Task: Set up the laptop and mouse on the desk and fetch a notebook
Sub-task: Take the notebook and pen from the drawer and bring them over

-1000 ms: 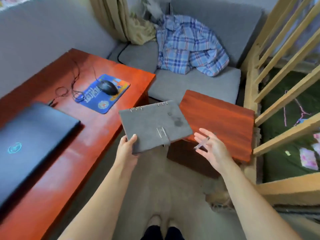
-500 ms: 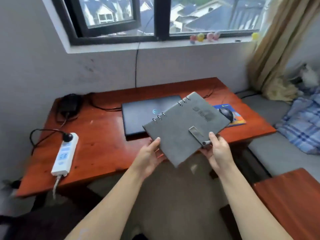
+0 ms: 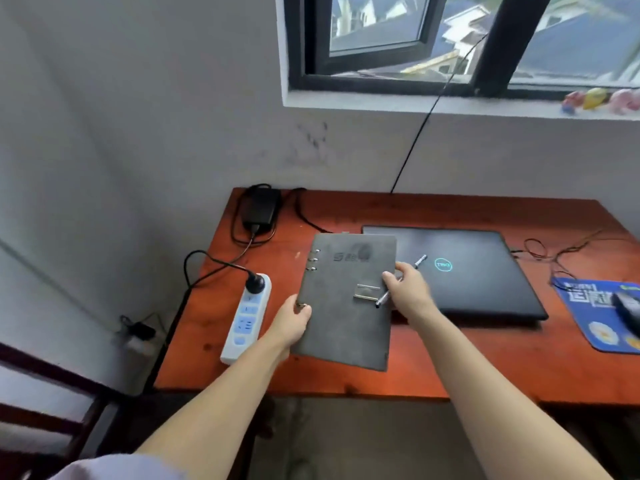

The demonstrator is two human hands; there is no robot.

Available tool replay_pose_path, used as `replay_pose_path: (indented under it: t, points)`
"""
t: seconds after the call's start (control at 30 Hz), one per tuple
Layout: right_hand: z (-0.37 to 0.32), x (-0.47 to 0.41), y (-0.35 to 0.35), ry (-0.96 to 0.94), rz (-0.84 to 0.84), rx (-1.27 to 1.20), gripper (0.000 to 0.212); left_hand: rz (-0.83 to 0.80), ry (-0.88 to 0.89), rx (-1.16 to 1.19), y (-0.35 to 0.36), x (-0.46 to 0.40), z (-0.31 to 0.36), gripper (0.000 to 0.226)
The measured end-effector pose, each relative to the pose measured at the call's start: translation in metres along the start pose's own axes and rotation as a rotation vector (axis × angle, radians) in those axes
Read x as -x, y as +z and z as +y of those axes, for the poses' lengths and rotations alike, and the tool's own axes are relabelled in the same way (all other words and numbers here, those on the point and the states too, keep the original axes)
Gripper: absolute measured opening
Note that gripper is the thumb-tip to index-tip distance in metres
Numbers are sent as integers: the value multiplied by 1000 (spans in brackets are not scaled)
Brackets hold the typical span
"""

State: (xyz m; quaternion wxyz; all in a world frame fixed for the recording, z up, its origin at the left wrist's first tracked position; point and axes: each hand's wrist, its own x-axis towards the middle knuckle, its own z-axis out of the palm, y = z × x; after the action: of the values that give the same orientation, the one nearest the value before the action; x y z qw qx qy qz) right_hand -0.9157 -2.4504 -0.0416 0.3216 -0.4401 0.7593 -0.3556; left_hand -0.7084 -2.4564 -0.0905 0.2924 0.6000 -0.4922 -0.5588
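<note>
We've got the notebook over the desk left of the closed laptop, left hand gripping its spine edge, right hand pinching its right edge plus a pen, probably to lay it flat.

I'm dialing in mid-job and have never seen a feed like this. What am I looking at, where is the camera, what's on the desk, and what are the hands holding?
There is no machine here: a person works with bare hands, and the single wide-angle camera sits on their head, looking forward and down. That is why both forearms reach in from the bottom.

The left hand grips the ring-bound edge of a grey notebook. The right hand holds the notebook's opposite edge and also pinches a pen. Whether the notebook already rests on the desk I cannot tell.

On the red wooden desk lie a closed laptop, a white power strip with one plug in it, a black charger brick, and at far right a blue mouse pad with a mouse on it. A window is above.
</note>
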Motion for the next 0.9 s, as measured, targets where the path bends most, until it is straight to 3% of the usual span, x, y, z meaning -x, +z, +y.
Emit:
replay_pose_path:
  t: [0.1, 0.27, 0.37, 0.6, 0.73, 0.83, 0.9]
  points:
    - [0, -9, 32, -47, 40, 124, 29, 56, -88, 23, 1, -17, -13, 28]
    - [19, -26, 71, -34, -124, 243, 54, 121, -220, 29, -4, -36, -30, 27]
    - [31, -37, 84, -26, -211, 306, 60, 138, -291, -93, -8, -45, -36, 30]
    - [55, -39, 95, -76, -325, 501, 62, 141, -258, -504, -9, -57, -35, 42]
    - [40, -36, 96, -50, -296, 626, 67, 130, -224, -606, -8, -56, -33, 41]
    - [14, -35, 102, -236, -179, 665, 59, 100, -203, -618, -12, -57, -33, 51]
    - [-2, -35, 113, -371, -238, 728, 54, 83, -202, -623, -13, -56, -34, 59]
